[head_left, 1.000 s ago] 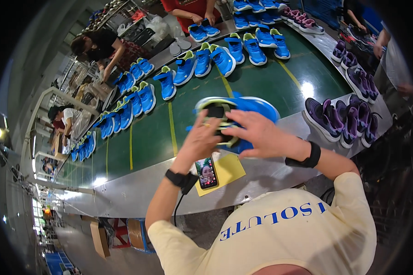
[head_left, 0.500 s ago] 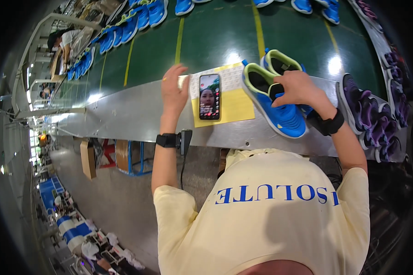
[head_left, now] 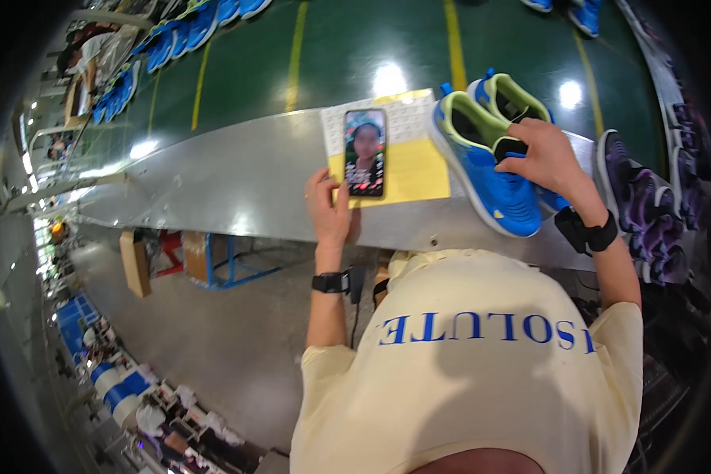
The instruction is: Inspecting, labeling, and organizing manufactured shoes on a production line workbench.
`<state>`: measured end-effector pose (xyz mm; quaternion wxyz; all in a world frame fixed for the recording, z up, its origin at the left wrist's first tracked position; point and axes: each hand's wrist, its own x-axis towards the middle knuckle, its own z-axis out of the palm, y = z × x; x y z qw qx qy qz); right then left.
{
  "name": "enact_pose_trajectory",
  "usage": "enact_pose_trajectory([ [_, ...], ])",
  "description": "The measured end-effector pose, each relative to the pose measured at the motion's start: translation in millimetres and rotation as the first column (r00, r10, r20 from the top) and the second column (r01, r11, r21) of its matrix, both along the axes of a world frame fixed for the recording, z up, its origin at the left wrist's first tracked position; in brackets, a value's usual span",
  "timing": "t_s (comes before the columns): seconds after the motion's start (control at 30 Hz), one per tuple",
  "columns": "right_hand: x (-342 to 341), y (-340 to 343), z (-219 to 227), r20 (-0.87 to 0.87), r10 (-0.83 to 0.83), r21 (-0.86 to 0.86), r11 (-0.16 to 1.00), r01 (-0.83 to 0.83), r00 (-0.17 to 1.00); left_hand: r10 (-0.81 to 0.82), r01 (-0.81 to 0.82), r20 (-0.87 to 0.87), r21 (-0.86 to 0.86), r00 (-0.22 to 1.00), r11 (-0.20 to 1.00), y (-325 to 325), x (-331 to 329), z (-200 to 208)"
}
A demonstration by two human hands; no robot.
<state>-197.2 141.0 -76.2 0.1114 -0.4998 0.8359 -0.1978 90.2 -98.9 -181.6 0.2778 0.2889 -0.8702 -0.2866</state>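
A pair of blue sneakers with lime-green linings and white soles stands side by side at the metal table edge: a left sneaker (head_left: 482,178) and a right sneaker (head_left: 521,96), partly covered. My right hand (head_left: 547,158) is closed over them, thumb and fingers pinching the dark tongue of the left sneaker. A phone (head_left: 365,154) with a lit screen lies face up on a yellow sheet (head_left: 411,170) that has a printed white grid. Beside the phone's lower left corner is my left hand (head_left: 329,209), fingers apart, thumb at the phone's edge, holding nothing.
Purple-black sneakers (head_left: 648,205) crowd the table's right end. Beyond the metal edge (head_left: 213,182) runs a green surface (head_left: 355,47) with yellow lines, carrying rows of blue sneakers (head_left: 182,35). A cardboard piece (head_left: 134,265) stands below at left. Other people are in the background.
My left hand has come down from above the table to the phone's lower left corner. My right hand stays on the sneaker; the whole view has shifted slightly.
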Motion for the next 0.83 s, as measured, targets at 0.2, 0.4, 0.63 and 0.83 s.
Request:
enact_pose_trajectory([
  [0.2,-53,21,60,0.426,-0.25,-0.073,0.948,0.308,0.87,-0.036,0.039,0.067,-0.049,0.997,0.998,25,-1,-20],
  [0.4,-186,62,87,0.441,-0.413,-0.267,0.787,0.556,0.797,-0.06,0.073,0.165,-0.07,0.985,0.995,42,-8,-10],
  [0.63,-317,94,37,0.086,-0.669,-0.266,0.698,0.665,0.738,-0.044,0.087,0.282,-0.143,0.958,0.986,34,4,-11],
  [0.83,-485,116,64,-0.121,-0.779,-0.456,0.594,0.663,0.615,-0.019,0.06,0.372,-0.099,0.928,0.993,30,1,-8],
])
